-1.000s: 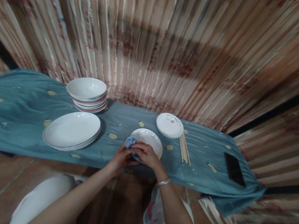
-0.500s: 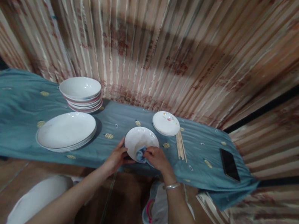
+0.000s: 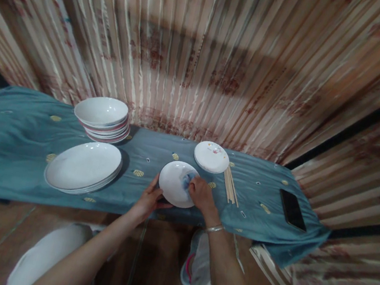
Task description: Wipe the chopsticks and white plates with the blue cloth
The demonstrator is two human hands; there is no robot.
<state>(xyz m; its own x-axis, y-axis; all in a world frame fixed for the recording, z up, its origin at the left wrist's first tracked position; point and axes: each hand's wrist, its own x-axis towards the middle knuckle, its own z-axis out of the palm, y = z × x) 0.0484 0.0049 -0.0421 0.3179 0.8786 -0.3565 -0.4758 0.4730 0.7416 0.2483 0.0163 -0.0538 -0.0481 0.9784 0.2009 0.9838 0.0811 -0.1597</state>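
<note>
A white plate [image 3: 173,183] is at the front middle of the table, tilted slightly toward me. My left hand [image 3: 150,198] grips its lower left rim, thumb on top and fingers underneath. Bunched in my right hand [image 3: 201,194] is a blue cloth [image 3: 187,180], pressed against the right part of the plate's face. Much of the cloth is covered by my fingers, and motion blurs it. Just behind the plate, to the right, lies a small stack of floral plates [image 3: 211,156], with several wooden chopsticks [image 3: 230,186] beside it.
A stack of large white plates [image 3: 84,167] stands at the left, in front of stacked bowls [image 3: 101,118] with red bands. A black phone [image 3: 292,210] lies near the right end. Teal cloth [image 3: 144,154] covers the table, and a pleated curtain [image 3: 195,65] hangs behind it.
My right hand has moved the blue cloth up and slightly right across the plate, away from its lower edge. My left hand keeps its grip on the rim.
</note>
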